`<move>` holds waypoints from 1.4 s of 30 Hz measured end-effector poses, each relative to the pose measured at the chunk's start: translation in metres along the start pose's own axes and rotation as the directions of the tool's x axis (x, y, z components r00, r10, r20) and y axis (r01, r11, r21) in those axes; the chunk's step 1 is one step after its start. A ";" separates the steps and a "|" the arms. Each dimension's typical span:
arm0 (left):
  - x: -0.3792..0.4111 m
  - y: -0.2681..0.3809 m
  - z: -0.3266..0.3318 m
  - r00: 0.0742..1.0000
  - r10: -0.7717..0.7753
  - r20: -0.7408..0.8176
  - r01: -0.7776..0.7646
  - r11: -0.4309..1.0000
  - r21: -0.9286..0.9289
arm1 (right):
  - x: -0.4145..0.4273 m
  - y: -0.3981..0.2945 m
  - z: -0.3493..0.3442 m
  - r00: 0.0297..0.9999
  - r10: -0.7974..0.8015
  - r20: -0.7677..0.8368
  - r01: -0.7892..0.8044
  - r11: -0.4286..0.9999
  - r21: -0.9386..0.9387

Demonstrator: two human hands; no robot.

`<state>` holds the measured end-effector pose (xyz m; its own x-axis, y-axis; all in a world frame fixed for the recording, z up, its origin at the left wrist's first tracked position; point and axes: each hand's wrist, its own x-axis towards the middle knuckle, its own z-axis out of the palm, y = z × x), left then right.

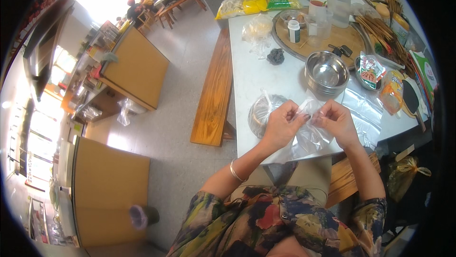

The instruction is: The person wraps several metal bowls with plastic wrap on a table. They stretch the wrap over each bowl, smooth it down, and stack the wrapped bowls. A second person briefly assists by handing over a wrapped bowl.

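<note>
Between my hands a clear plastic bag (313, 137) hangs over the near edge of the white table. My left hand (285, 125) pinches one side of its top between thumb and fingers. On the other side, my right hand (333, 120) pinches the film close by. Just left of my left hand sits a round bowl wrapped in clear plastic (260, 114), partly hidden by that hand. Beyond the hands stands a stack of steel bowls (327, 73). Flat clear plastic bags (363, 114) lie to the right of my right hand.
A round wooden board (302, 45) bears cups, a white bottle (294, 31) and a tall clear pitcher (337, 4). A dark steel-wool scourer (275, 56) lies left of it. A wooden bench (213, 96) runs along the table's left side. A bin (144, 217) stands on the floor.
</note>
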<state>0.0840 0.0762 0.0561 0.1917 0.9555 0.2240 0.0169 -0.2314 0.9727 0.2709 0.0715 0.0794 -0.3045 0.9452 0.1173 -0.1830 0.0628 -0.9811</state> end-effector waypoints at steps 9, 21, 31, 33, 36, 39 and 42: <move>0.020 -0.015 -0.018 0.926 0.359 -0.118 -0.234 0.790 0.566 | -0.008 -0.013 -0.009 0.941 -0.313 -0.130 0.328 0.938 0.114; 0.060 -0.010 -0.079 0.930 -0.324 -0.174 0.104 0.686 -0.720 | -0.022 0.010 -0.047 0.997 -0.010 0.082 -0.004 0.985 0.175; 0.066 -0.015 -0.049 0.901 -0.435 0.012 0.219 0.429 -0.877 | 0.017 0.017 -0.080 0.994 -0.102 -0.022 0.092 0.755 0.649; 0.076 -0.014 -0.050 0.878 -0.476 -0.059 0.213 0.496 -0.842 | 0.017 0.020 -0.093 0.987 -0.142 0.081 0.083 0.863 0.498; 0.085 -0.013 -0.059 0.912 -0.409 0.035 0.253 0.495 -0.831 | 0.025 0.004 -0.105 0.966 -0.154 0.207 0.201 0.952 -0.230; 0.100 0.000 -0.055 0.926 -0.353 0.134 0.314 0.521 -0.794 | 0.051 -0.001 -0.118 0.974 -0.212 0.083 0.202 0.639 -0.742; 0.130 0.007 -0.041 0.940 -0.251 0.232 0.338 0.578 -0.742 | 0.089 -0.011 -0.134 0.918 -0.396 -0.002 0.088 0.208 -0.974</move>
<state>0.0689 0.2064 0.0943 0.4039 0.9135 -0.0482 -0.6537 0.3251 0.6833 0.3713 0.1982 0.0795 -0.2054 0.8440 0.4955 0.8458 0.4078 -0.3440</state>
